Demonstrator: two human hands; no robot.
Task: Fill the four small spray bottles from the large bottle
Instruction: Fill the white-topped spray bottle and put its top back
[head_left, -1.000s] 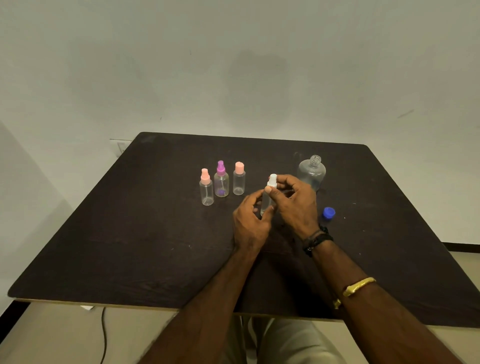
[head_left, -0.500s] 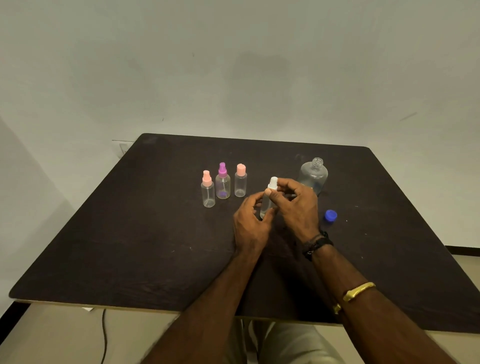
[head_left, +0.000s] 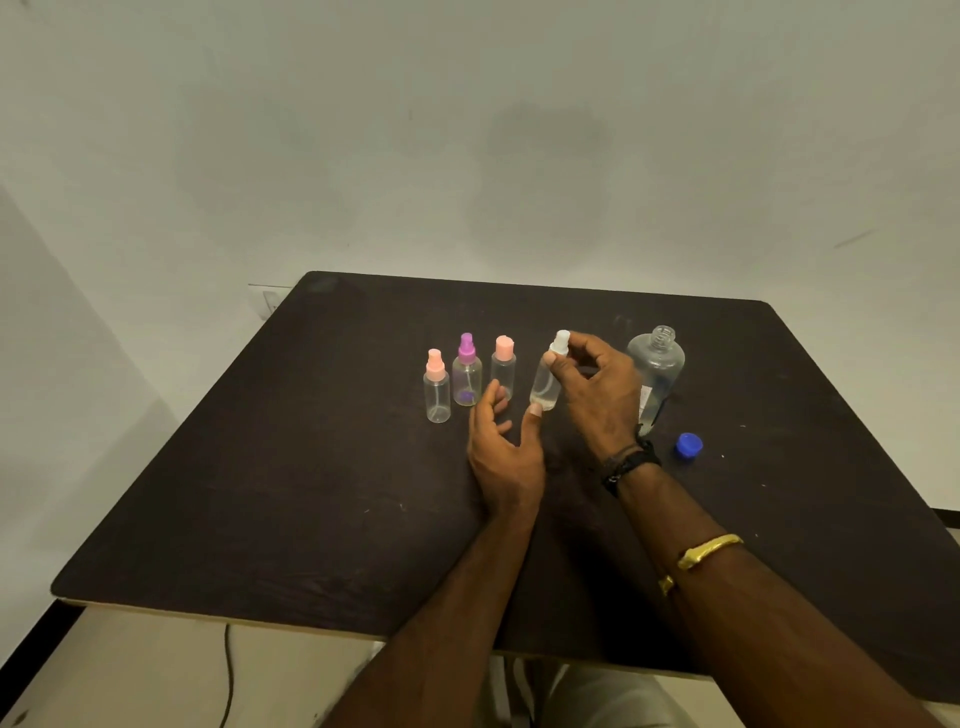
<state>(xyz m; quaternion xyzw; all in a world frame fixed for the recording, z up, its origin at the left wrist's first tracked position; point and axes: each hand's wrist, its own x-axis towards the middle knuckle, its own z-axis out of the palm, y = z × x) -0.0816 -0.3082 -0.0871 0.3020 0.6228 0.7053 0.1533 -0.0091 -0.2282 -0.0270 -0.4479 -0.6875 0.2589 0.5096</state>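
white-capped spray bottle (head_left: 546, 382): right hand (head_left: 597, 397) pinches its top, left hand (head_left: 501, 452) beside

We see a dark table (head_left: 260, 493). Just beyond the left fingers (head_left: 485, 405) stand three small spray bottles in a row: the left pink-topped bottle (head_left: 437, 387), the purple-topped bottle (head_left: 466, 371) and the right pink-topped bottle (head_left: 503, 366), which is closest to the fingertips. Behind the right fingers (head_left: 587, 343) stands the uncapped large bottle (head_left: 655, 369). The blue cap (head_left: 689, 445) lies to their right and nearer us. Those fingers pinch the white-topped bottle (head_left: 548, 382); we cannot tell whether its base rests on the table.
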